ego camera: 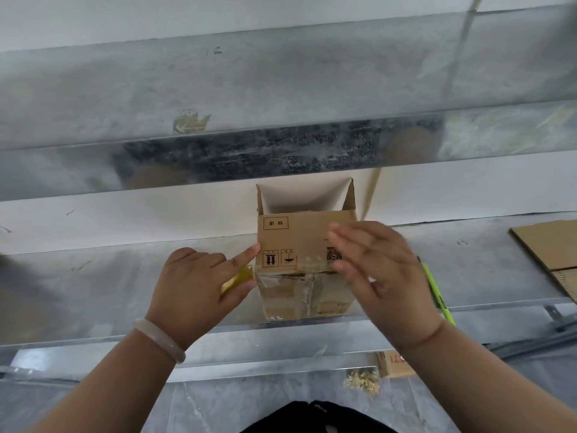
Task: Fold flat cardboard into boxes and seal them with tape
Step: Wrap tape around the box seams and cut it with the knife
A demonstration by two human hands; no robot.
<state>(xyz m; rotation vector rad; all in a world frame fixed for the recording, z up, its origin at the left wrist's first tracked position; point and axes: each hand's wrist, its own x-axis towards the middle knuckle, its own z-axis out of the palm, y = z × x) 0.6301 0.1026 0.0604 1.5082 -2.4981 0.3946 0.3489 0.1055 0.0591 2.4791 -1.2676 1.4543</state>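
A small cardboard box [299, 242] lies on its side on the metal shelf [125, 292], its open flaps pointing away toward the wall. Clear tape runs across its near end. My left hand [199, 282] is at the box's left side; the index fingertip touches its edge, and something yellow [237, 279], possibly a tape roll, shows under the fingers. My right hand [377, 270] hovers over the box's right side with fingers spread and straight, blurred by motion.
Flat cardboard sheets [552, 248] lie at the far right of the shelf. A green pen-like tool [437, 295] lies behind my right hand. A higher metal shelf [281, 89] overhangs. Below, the floor holds a small carton [395, 364] and paper scraps [362, 382].
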